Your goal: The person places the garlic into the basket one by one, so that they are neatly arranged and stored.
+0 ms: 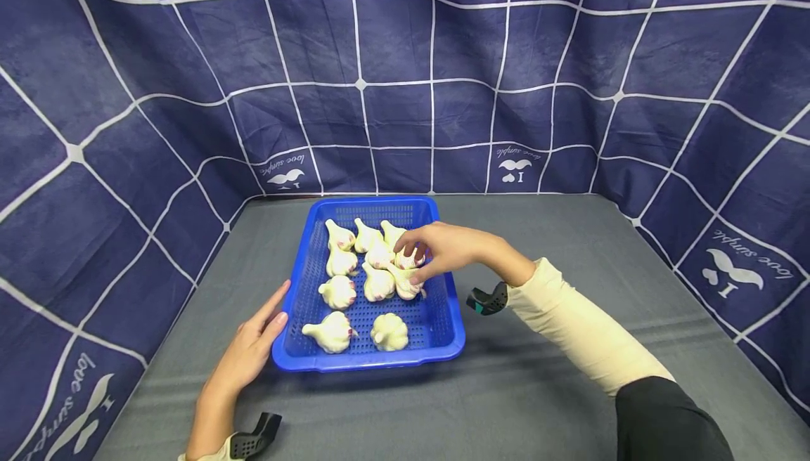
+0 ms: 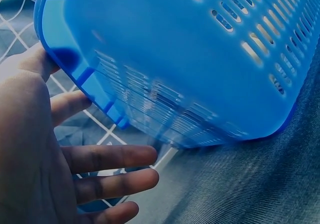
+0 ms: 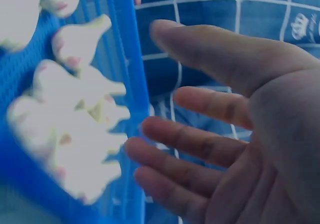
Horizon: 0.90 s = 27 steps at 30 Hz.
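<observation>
A blue plastic basket (image 1: 369,360) holds several whole white garlic bulbs (image 1: 337,292) with purplish marks. At its left side my left hand (image 1: 243,352) touches the rim with thumb and index fingertip; in the left wrist view the other fingers (image 2: 110,159) stick out straight, free of the basket. My right hand (image 1: 452,250) reaches over the right wall, its fingertips just above the garlic bulb (image 1: 410,258) there. The right wrist view shows the right hand's fingers (image 3: 195,141) spread, with nothing between them and the thumb. Whether a fingertip touches garlic I cannot tell.
A grey cloth (image 1: 538,377) covers the table under the basket. Behind and at both sides hangs a dark blue curtain (image 1: 405,46) with white lines. Each wrist wears a black device, such as the right one (image 1: 489,300).
</observation>
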Each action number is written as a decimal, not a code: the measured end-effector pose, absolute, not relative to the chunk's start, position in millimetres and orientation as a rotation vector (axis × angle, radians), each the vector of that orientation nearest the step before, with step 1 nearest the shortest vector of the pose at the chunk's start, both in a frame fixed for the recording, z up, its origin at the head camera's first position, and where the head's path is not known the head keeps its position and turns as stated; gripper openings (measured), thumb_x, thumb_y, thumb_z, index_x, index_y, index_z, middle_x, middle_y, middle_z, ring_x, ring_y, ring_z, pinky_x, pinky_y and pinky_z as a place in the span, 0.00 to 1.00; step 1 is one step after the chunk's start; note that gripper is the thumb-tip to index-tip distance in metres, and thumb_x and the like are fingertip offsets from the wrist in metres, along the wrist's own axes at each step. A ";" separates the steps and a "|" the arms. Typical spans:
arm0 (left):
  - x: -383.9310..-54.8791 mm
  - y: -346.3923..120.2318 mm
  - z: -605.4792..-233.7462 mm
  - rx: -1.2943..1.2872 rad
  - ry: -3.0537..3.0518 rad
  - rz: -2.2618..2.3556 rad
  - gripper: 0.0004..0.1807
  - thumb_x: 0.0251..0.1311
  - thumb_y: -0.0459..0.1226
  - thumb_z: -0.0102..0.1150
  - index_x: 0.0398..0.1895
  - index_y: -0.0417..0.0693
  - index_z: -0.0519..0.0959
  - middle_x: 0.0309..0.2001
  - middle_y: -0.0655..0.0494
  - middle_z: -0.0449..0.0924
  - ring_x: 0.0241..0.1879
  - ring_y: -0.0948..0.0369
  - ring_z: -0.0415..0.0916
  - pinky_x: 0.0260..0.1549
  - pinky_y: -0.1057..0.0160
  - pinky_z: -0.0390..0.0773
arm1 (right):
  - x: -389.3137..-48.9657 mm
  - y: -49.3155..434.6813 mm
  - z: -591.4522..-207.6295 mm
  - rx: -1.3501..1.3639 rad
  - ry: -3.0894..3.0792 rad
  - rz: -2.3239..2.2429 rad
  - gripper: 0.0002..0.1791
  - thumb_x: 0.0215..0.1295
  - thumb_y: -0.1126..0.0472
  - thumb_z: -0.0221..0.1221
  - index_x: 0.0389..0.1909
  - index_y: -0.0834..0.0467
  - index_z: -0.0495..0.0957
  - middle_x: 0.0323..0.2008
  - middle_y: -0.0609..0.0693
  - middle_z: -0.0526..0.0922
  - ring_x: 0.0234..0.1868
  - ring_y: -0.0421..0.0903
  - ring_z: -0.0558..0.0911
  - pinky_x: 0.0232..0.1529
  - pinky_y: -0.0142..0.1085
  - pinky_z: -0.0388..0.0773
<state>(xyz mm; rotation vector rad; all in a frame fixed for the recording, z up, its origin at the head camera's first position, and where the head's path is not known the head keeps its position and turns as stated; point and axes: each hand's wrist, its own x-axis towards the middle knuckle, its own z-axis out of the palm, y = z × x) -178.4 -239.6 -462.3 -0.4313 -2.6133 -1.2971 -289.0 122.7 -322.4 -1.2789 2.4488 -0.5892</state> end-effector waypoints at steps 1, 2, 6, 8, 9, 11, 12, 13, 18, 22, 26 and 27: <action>-178.6 -240.2 -462.3 -0.432 -2.609 -1.293 0.28 0.76 0.38 0.44 0.77 0.49 0.58 0.62 0.32 0.72 0.57 0.38 0.75 0.54 0.43 0.74 | -289.1 131.0 -320.9 -1.275 2.476 -0.625 0.28 0.60 0.55 0.69 0.59 0.60 0.75 0.51 0.56 0.82 0.49 0.53 0.82 0.50 0.44 0.79; -178.7 -240.7 -462.1 -0.433 -2.606 -1.289 0.28 0.75 0.38 0.45 0.77 0.50 0.59 0.61 0.33 0.73 0.56 0.40 0.76 0.54 0.49 0.76 | -288.9 139.5 -319.7 -1.264 2.501 -0.661 0.27 0.60 0.55 0.69 0.59 0.60 0.75 0.50 0.55 0.82 0.49 0.52 0.83 0.49 0.45 0.80; -178.1 -243.7 -462.3 -0.437 -2.600 -1.272 0.28 0.74 0.36 0.47 0.76 0.49 0.61 0.57 0.35 0.78 0.52 0.48 0.78 0.49 0.68 0.75 | -285.8 174.5 -320.7 -1.197 2.618 -0.777 0.26 0.60 0.54 0.69 0.57 0.60 0.77 0.49 0.53 0.83 0.47 0.49 0.83 0.47 0.46 0.81; -178.0 -244.9 -462.3 -0.438 -2.601 -1.258 0.28 0.74 0.36 0.48 0.76 0.49 0.61 0.54 0.36 0.80 0.50 0.53 0.79 0.46 0.70 0.75 | -283.2 191.7 -323.3 -1.167 2.692 -0.819 0.26 0.60 0.53 0.70 0.56 0.60 0.78 0.48 0.53 0.83 0.47 0.48 0.83 0.46 0.47 0.81; -177.9 -245.6 -462.0 -0.439 -2.601 -1.250 0.28 0.73 0.36 0.49 0.75 0.49 0.62 0.52 0.37 0.81 0.48 0.56 0.79 0.45 0.69 0.76 | -281.8 200.0 -325.1 -1.151 2.731 -0.834 0.26 0.59 0.53 0.70 0.56 0.60 0.78 0.48 0.53 0.83 0.47 0.48 0.83 0.45 0.47 0.81; -178.1 -246.8 -460.7 -0.448 -2.604 -1.222 0.28 0.73 0.35 0.50 0.75 0.48 0.63 0.49 0.39 0.82 0.44 0.59 0.79 0.42 0.66 0.78 | -278.1 216.5 -328.9 -1.124 2.816 -0.844 0.26 0.58 0.52 0.71 0.55 0.59 0.79 0.49 0.52 0.83 0.46 0.48 0.82 0.44 0.46 0.81; -178.4 -247.6 -459.4 -0.456 -2.606 -1.204 0.28 0.72 0.35 0.50 0.74 0.47 0.64 0.49 0.39 0.82 0.43 0.59 0.79 0.41 0.64 0.79 | -275.9 224.5 -330.8 -1.112 2.861 -0.837 0.27 0.57 0.52 0.72 0.55 0.59 0.79 0.49 0.51 0.83 0.46 0.48 0.82 0.43 0.46 0.81; -178.8 -248.5 -457.4 -0.463 -2.612 -1.182 0.27 0.72 0.35 0.51 0.73 0.46 0.64 0.49 0.40 0.82 0.43 0.58 0.80 0.41 0.63 0.79 | -273.4 232.1 -332.1 -1.099 2.907 -0.824 0.28 0.56 0.52 0.72 0.55 0.59 0.79 0.49 0.51 0.83 0.46 0.48 0.82 0.42 0.46 0.81; -181.7 -258.4 -441.4 -0.504 -2.668 -1.086 0.27 0.73 0.38 0.51 0.72 0.41 0.65 0.57 0.36 0.76 0.48 0.45 0.79 0.43 0.51 0.80 | -260.2 265.1 -333.0 -0.953 3.121 -0.659 0.33 0.55 0.46 0.71 0.58 0.57 0.77 0.53 0.53 0.81 0.52 0.53 0.79 0.47 0.50 0.77; -185.3 -269.3 -425.0 -0.506 -2.728 -0.987 0.28 0.73 0.41 0.52 0.72 0.38 0.64 0.62 0.34 0.71 0.53 0.37 0.74 0.46 0.37 0.75 | -251.5 282.7 -328.1 -0.759 3.214 -0.475 0.39 0.58 0.37 0.65 0.66 0.56 0.72 0.61 0.58 0.74 0.62 0.60 0.72 0.56 0.60 0.70; -191.7 -277.5 -409.0 -0.470 -2.828 -0.834 0.32 0.72 0.47 0.51 0.73 0.40 0.63 0.65 0.29 0.63 0.60 0.31 0.64 0.52 0.28 0.64 | -243.2 299.1 -327.9 -0.553 3.205 -0.352 0.45 0.61 0.32 0.59 0.72 0.55 0.64 0.71 0.64 0.63 0.67 0.67 0.65 0.55 0.68 0.66; -193.4 -279.1 -405.4 -0.448 -2.860 -0.790 0.33 0.72 0.49 0.51 0.74 0.41 0.61 0.66 0.28 0.60 0.62 0.28 0.60 0.53 0.26 0.61 | -241.4 303.2 -328.9 -0.511 3.194 -0.333 0.46 0.62 0.32 0.58 0.73 0.55 0.62 0.72 0.65 0.61 0.68 0.69 0.63 0.54 0.70 0.65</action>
